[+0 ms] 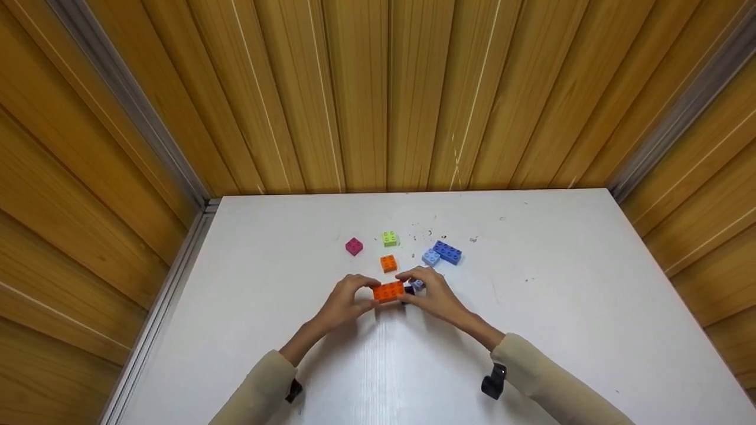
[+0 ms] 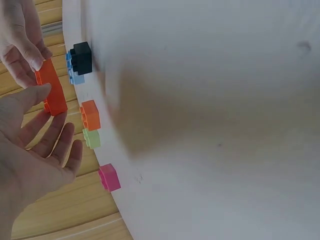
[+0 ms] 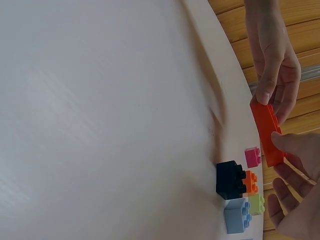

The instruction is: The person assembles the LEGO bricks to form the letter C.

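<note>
Both hands hold one long orange toy brick [image 1: 388, 291], raised over the white table with its studs facing up in the head view. My left hand [image 1: 345, 301] pinches its left end between thumb and fingers; in the left wrist view the other fingers of this hand [image 2: 42, 145] spread out loosely. At the opposite end, my right hand [image 1: 436, 297] grips the brick with thumb and fingertips. Partly covered by the right hand in the head view are a black brick [image 3: 230, 180] and a light blue brick [image 3: 236, 216], side by side on the table.
Beyond the hands lie a small orange brick [image 1: 388, 263], a lime green brick [image 1: 389, 238] and a magenta brick [image 1: 354, 246]. Farther right, another light blue brick [image 1: 430, 257] sits against a long blue brick [image 1: 447, 252]. Wood-patterned walls [image 1: 360, 106] border the table [image 1: 266, 236].
</note>
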A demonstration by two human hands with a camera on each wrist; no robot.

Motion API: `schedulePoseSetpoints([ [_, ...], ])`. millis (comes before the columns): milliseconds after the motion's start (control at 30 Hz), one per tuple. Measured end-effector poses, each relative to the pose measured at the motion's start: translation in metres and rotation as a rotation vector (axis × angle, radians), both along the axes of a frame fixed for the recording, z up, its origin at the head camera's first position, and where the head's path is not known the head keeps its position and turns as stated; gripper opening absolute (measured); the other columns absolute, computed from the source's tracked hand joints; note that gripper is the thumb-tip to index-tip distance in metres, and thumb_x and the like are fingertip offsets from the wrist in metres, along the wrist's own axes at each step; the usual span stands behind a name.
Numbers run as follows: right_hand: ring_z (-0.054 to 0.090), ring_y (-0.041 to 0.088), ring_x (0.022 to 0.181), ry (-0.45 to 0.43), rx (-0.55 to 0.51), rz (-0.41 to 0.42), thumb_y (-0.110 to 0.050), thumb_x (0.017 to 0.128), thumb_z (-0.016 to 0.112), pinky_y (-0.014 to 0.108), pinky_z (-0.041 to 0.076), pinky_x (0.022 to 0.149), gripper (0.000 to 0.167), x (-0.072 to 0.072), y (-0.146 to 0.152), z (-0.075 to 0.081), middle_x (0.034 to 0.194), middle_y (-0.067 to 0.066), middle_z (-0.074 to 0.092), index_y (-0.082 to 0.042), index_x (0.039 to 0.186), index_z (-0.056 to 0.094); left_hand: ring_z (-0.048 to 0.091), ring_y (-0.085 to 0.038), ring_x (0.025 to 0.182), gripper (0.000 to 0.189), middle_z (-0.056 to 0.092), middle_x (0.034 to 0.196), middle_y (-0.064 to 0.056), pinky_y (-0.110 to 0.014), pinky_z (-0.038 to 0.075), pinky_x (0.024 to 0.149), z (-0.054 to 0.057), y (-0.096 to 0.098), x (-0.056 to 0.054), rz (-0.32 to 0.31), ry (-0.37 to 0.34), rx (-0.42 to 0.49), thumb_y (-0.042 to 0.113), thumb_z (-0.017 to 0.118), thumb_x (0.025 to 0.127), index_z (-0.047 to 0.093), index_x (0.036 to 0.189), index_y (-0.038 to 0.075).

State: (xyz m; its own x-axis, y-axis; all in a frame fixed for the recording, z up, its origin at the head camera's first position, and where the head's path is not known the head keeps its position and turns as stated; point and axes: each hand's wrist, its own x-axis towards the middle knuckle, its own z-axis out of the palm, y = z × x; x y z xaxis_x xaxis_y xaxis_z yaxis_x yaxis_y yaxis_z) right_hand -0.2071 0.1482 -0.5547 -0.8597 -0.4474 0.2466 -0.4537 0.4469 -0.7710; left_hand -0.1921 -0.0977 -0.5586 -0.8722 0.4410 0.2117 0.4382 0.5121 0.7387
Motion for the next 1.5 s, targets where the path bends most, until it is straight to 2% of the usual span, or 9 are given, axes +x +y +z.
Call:
schedulePoseSetpoints([
  [200, 0.064, 0.036, 0.093, -0.033, 0.013, 0.046, -0.014, 0.084, 0.083, 0.041, 0.056, 0.077, 0.038, 0.014, 0.016, -0.005, 0.107, 0.013, 0.073, 0.0, 0.118, 0.072, 0.061, -0.034, 0.112, 0.031, 0.073, 0.119, -0.011, -0.044, 0.05, 0.101, -0.002, 0.007, 0.011, -0.081, -0.029, -0.048, 0.007, 0.072, 0.092, 0.07, 0.123, 0.004],
  [367, 0.065, 0.032, 0.09, -0.042, 0.046, 0.097, -0.013, 0.084, 0.083, 0.035, 0.056, 0.078, 0.038, 0.022, 0.021, -0.013, 0.105, 0.014, 0.072, 0.001, 0.117, 0.072, 0.062, -0.031, 0.106, 0.03, 0.074, 0.113, -0.011, -0.038, 0.05, 0.097, -0.008, 0.009, 0.017, -0.123, -0.001, -0.106, 0.009, 0.075, 0.09, 0.072, 0.119, 0.004],
  [467, 0.066, 0.032, 0.091, -0.052, 0.067, 0.123, -0.014, 0.085, 0.083, 0.036, 0.056, 0.081, 0.037, 0.026, 0.022, -0.018, 0.106, 0.014, 0.072, 0.0, 0.117, 0.073, 0.063, -0.03, 0.102, 0.03, 0.075, 0.109, -0.011, -0.036, 0.05, 0.093, -0.011, 0.009, 0.019, -0.136, 0.011, -0.143, 0.009, 0.078, 0.087, 0.073, 0.116, 0.003],
  [600, 0.067, 0.032, 0.092, -0.096, 0.074, 0.139, -0.016, 0.084, 0.083, 0.036, 0.056, 0.082, 0.035, 0.028, 0.021, -0.022, 0.108, 0.013, 0.073, -0.001, 0.115, 0.073, 0.062, -0.025, 0.099, 0.031, 0.075, 0.109, -0.009, -0.032, 0.049, 0.09, -0.015, 0.011, 0.021, -0.132, -0.008, -0.196, 0.013, 0.079, 0.087, 0.073, 0.116, 0.004],
  [767, 0.065, 0.029, 0.093, -0.131, 0.091, 0.142, -0.015, 0.084, 0.083, 0.03, 0.054, 0.082, 0.034, 0.03, 0.021, -0.026, 0.107, 0.011, 0.072, -0.003, 0.114, 0.073, 0.06, -0.018, 0.101, 0.032, 0.074, 0.11, -0.005, -0.03, 0.049, 0.091, -0.017, 0.011, 0.023, -0.122, -0.048, -0.24, 0.016, 0.079, 0.088, 0.074, 0.119, 0.008],
  [933, 0.063, 0.029, 0.093, -0.139, 0.107, 0.148, -0.015, 0.083, 0.084, 0.028, 0.051, 0.081, 0.036, 0.031, 0.021, -0.028, 0.107, 0.01, 0.072, -0.003, 0.115, 0.072, 0.061, -0.018, 0.101, 0.032, 0.075, 0.11, -0.005, -0.031, 0.05, 0.091, -0.019, 0.01, 0.024, -0.127, -0.028, -0.25, 0.016, 0.08, 0.087, 0.074, 0.118, 0.008],
  [1133, 0.065, 0.033, 0.094, -0.104, 0.112, 0.157, -0.015, 0.084, 0.083, 0.032, 0.053, 0.081, 0.036, 0.024, 0.033, -0.022, 0.107, 0.015, 0.073, 0.0, 0.115, 0.071, 0.06, -0.017, 0.101, 0.033, 0.074, 0.11, -0.004, -0.031, 0.05, 0.09, -0.02, 0.012, 0.024, -0.129, -0.02, -0.256, 0.02, 0.079, 0.089, 0.074, 0.119, 0.009],
  [1267, 0.067, 0.035, 0.095, -0.087, 0.085, 0.117, -0.011, 0.089, 0.078, 0.034, 0.055, 0.082, 0.031, 0.014, 0.039, -0.017, 0.108, 0.019, 0.072, 0.004, 0.115, 0.07, 0.059, -0.016, 0.101, 0.034, 0.074, 0.112, -0.004, -0.03, 0.049, 0.091, -0.02, 0.014, 0.023, -0.12, -0.036, -0.26, 0.024, 0.078, 0.091, 0.073, 0.121, 0.009],
  [1500, 0.07, 0.032, 0.09, -0.056, 0.027, 0.069, -0.004, 0.09, 0.075, 0.031, 0.058, 0.078, 0.034, 0.0, 0.028, -0.018, 0.11, 0.023, 0.07, 0.007, 0.121, 0.068, 0.061, -0.018, 0.098, 0.031, 0.075, 0.107, -0.006, -0.031, 0.05, 0.088, -0.021, 0.015, 0.024, -0.118, 0.015, -0.238, 0.022, 0.079, 0.09, 0.074, 0.117, 0.007],
])
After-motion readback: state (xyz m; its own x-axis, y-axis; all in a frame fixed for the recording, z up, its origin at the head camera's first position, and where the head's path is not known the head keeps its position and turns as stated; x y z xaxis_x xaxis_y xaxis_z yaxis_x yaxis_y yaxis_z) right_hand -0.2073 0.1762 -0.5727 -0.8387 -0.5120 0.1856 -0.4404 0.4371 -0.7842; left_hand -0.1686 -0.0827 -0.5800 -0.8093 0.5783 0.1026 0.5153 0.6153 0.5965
